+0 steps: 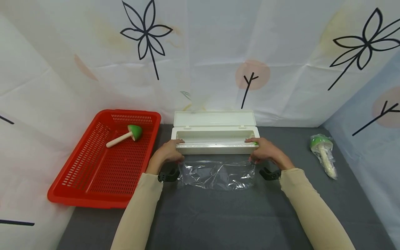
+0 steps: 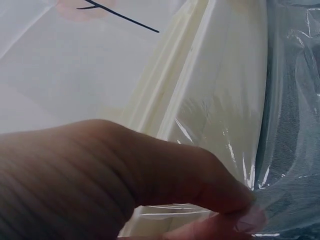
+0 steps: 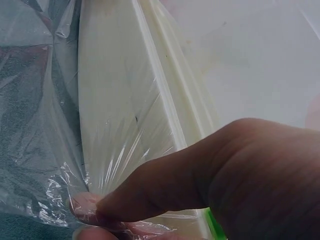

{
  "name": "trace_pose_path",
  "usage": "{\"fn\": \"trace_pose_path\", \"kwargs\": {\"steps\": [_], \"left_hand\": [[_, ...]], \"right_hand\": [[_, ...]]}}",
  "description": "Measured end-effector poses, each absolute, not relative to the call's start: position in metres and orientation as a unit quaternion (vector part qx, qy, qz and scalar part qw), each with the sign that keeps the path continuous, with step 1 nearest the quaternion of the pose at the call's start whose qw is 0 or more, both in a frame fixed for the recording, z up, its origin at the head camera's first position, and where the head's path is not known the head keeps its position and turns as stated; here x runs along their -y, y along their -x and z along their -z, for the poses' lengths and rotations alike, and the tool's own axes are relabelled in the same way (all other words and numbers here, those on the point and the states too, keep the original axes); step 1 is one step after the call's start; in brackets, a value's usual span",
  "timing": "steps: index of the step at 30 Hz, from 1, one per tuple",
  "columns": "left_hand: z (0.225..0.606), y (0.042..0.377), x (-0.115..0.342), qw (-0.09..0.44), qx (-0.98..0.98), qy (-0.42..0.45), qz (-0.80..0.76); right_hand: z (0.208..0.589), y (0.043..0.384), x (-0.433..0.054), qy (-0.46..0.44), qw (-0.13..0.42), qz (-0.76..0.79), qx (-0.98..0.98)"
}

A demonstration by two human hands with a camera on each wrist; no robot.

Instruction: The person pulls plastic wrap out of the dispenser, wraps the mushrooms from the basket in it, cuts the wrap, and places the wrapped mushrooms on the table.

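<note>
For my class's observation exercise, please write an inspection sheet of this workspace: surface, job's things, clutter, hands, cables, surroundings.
Surface: dark grey tabletop.
Job's things: white film dispenser box, lid open; clear plastic film spread from its front.
Clutter: red basket, left, holding a green-capped mushroom; film-wrapped mushroom, far right.
Hands: left hand and right hand pinch opposite sides of the film.
Cables: nothing seen.
Surroundings: white patterned cloth behind and at both sides.

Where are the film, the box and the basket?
Film [image 1: 218, 176], head view: middle of the loose sheet.
Box [image 1: 215, 128], head view: its back rim.
Basket [image 1: 109, 170], head view: its bare floor.
</note>
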State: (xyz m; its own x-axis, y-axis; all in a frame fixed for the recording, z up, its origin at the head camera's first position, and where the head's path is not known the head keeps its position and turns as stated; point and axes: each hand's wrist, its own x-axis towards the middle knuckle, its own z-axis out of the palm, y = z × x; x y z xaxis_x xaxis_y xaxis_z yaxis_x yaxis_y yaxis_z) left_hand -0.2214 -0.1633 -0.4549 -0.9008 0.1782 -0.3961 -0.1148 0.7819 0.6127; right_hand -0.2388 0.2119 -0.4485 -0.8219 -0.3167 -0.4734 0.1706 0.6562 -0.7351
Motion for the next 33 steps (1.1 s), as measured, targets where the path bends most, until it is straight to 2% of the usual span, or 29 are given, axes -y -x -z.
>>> {"fn": "trace_pose_path", "kwargs": {"steps": [5,9,13,22,25,33], "left_hand": [[0.458,0.220,0.164,0.220,-0.916,-0.013,-0.335],[0.459,0.216,0.169,0.169,-0.906,-0.032,-0.386],[0.457,0.210,0.175,0.128,-0.857,-0.037,-0.498],[0.437,0.205,0.175,0.044,-0.651,0.023,-0.757],[0.432,0.198,0.175,0.034,-0.627,0.033,-0.777],[0.434,0.162,0.167,0.024,-0.666,0.038,-0.745]], "right_hand": [[0.451,0.237,-0.212,0.053,0.285,0.419,-0.861],[0.452,0.230,-0.217,0.090,0.254,0.445,-0.854],[0.451,0.223,-0.225,0.108,0.229,0.507,-0.824],[0.436,0.221,-0.234,0.103,0.160,0.673,-0.715],[0.430,0.218,-0.234,0.111,0.151,0.710,-0.678],[0.433,0.195,-0.237,0.147,0.137,0.693,-0.693]]}}
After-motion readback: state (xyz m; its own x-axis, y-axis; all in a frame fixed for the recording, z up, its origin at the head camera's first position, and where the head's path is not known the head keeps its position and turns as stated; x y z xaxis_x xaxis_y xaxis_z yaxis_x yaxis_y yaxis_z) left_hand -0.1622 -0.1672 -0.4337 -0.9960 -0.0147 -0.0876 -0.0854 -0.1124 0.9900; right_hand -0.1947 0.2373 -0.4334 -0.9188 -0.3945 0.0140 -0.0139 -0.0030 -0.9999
